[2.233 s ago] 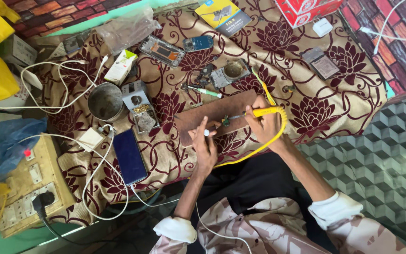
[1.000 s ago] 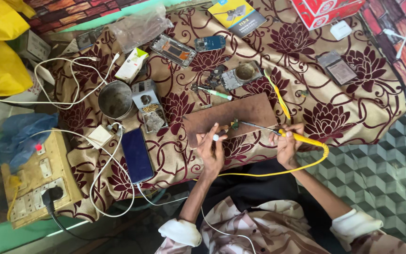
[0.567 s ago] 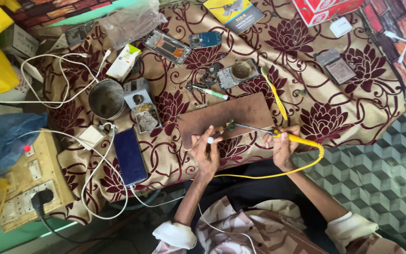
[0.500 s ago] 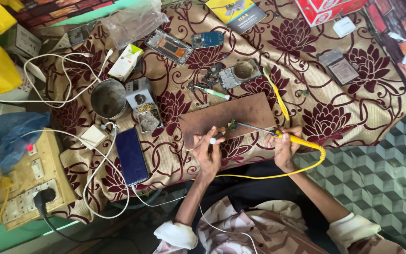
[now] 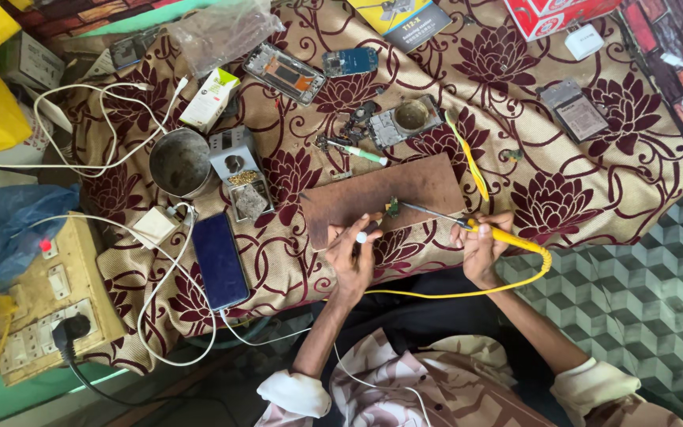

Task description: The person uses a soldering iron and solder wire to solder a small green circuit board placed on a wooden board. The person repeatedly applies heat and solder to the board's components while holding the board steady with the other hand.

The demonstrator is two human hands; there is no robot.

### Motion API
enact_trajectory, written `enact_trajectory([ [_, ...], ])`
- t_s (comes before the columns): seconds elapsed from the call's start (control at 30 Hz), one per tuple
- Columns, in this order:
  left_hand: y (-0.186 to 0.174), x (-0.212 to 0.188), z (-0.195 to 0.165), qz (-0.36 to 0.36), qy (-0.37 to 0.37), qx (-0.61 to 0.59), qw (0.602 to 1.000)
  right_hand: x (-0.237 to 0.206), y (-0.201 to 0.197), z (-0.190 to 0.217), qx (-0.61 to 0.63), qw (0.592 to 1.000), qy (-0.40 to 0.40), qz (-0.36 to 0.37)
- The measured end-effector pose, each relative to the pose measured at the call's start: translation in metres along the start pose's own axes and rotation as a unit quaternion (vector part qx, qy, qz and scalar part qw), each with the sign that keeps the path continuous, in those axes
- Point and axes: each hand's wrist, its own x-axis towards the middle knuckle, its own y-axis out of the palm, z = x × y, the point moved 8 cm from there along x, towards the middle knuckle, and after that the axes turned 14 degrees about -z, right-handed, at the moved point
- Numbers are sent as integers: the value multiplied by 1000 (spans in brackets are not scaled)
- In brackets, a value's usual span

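My right hand [image 5: 484, 245] grips a yellow-handled soldering iron [image 5: 507, 236]. Its thin metal tip reaches left to a small green circuit part [image 5: 393, 207] on a brown wooden board [image 5: 357, 198]. My left hand [image 5: 353, 253] rests at the board's near edge and pinches a thin white-tipped tool [image 5: 361, 236] beside that part. The iron's yellow cord [image 5: 468, 292] loops back across my lap.
On the flowered cloth [image 5: 594, 182] lie a dark phone [image 5: 220, 259] on a white cable, a metal cup [image 5: 180, 162], a grey stand [image 5: 235, 158], phone parts [image 5: 288, 73], a green screwdriver [image 5: 361, 153] and boxes. A switchboard [image 5: 37, 308] sits at left.
My right hand has carried the soldering iron from the board's upper right edge down to the right, with its tip now on the small part. My left hand stayed by the board.
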Motion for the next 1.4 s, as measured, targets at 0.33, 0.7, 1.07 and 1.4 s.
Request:
enact_trajectory([
  [0.33, -2, 9, -12, -2, 22, 51, 998, 2, -4, -2, 28, 998, 45, -28],
  [0.7, -1, 7, -9, -3, -4, 20, 1000, 0, 7, 6, -8, 1000, 7, 14],
  [1.07, 0, 7, -12, -3, 26, 26, 999, 2, 2, 2, 11, 1000, 20, 6],
  [1.4, 0, 16, -22, 8, 34, 35, 999, -1, 2, 0, -20, 999, 26, 3],
])
